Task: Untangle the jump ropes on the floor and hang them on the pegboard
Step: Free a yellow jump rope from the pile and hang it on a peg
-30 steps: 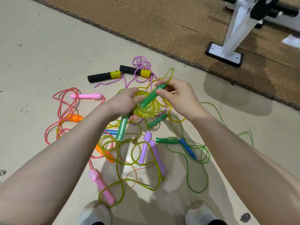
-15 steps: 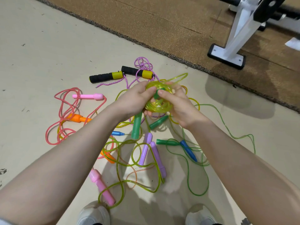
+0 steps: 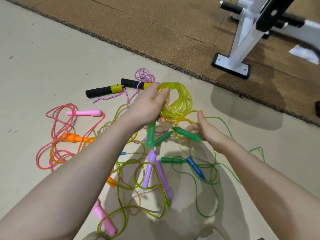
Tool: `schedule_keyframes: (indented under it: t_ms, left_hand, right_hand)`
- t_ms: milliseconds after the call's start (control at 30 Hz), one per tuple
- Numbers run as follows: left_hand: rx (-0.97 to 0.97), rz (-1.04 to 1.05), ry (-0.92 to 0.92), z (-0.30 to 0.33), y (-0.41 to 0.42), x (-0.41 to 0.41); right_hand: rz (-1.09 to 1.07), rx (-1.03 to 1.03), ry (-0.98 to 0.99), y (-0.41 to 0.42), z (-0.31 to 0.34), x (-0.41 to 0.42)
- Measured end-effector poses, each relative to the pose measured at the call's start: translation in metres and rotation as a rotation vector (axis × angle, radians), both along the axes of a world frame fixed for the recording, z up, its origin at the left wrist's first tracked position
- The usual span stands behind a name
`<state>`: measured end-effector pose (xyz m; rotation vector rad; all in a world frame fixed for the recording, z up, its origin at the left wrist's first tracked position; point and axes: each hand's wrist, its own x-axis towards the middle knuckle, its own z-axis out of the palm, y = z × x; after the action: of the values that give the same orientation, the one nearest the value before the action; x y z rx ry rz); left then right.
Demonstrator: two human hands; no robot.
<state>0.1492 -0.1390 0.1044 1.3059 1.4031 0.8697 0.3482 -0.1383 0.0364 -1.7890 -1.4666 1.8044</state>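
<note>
My left hand grips a coil of yellow jump rope, lifted above the pile. One green handle hangs down below that fist. The rope's other green handle lies slanted across the curled fingers of my right hand, whose thumb points up. Beneath them lies a tangle of ropes on the floor: purple handles, a green handle joined with a blue handle, and loops of green rope. No pegboard is in view.
A pink rope with pink handles and an orange handle lies to the left. Black-and-yellow handles with purple cord sit at the back. A brown mat and a white machine foot lie beyond.
My right hand has left the yellow coil and dropped down to the right with a green handle. My left hand has raised the coil, which has opened wider.
</note>
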Motion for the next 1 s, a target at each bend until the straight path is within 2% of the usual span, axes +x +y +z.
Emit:
schedule_keyframes:
  t_ms: [100, 167, 300, 433, 533, 600, 667, 700, 867, 1000]
  left_hand:
    - [0.165, -0.196, 0.261, 0.009, 0.009, 0.028]
    - [0.269, -0.282, 0.323, 0.020, 0.015, 0.046]
    - [0.337, -0.289, 0.307, 0.054, 0.027, 0.055]
    - [0.367, -0.282, 0.359, 0.098, 0.026, 0.044]
    - [0.196, -0.276, 0.279, 0.143, 0.015, 0.039]
    - [0.045, -0.291, 0.155, 0.181, 0.002, 0.043]
    - [-0.076, -0.337, 0.032, 0.222, -0.012, 0.052]
    - [-0.105, -0.357, -0.001, 0.244, -0.018, 0.057]
    - [-0.157, -0.378, -0.091, 0.360, -0.030, 0.088]
    - [-0.197, -0.450, -0.207, 0.463, -0.041, 0.118]
  right_hand:
    - [-0.196, -0.026, 0.530, 0.016, 0.047, -0.002]
    - [-0.206, 0.055, 0.711, 0.029, 0.081, 0.001]
    - [-0.041, 0.255, 0.613, 0.041, 0.126, 0.006]
    - [0.055, 0.250, 0.493, 0.038, 0.166, 0.003]
    - [0.136, 0.236, 0.227, 0.028, 0.206, 0.010]
    - [0.110, 0.288, 0.043, 0.017, 0.238, 0.019]
    - [0.079, 0.357, -0.051, 0.003, 0.276, 0.028]
    - [0.037, 0.360, -0.043, -0.006, 0.298, 0.033]
    - [-0.325, 0.239, 0.285, -0.048, 0.419, 0.048]
    - [-0.505, 0.268, 0.284, -0.081, 0.529, 0.069]
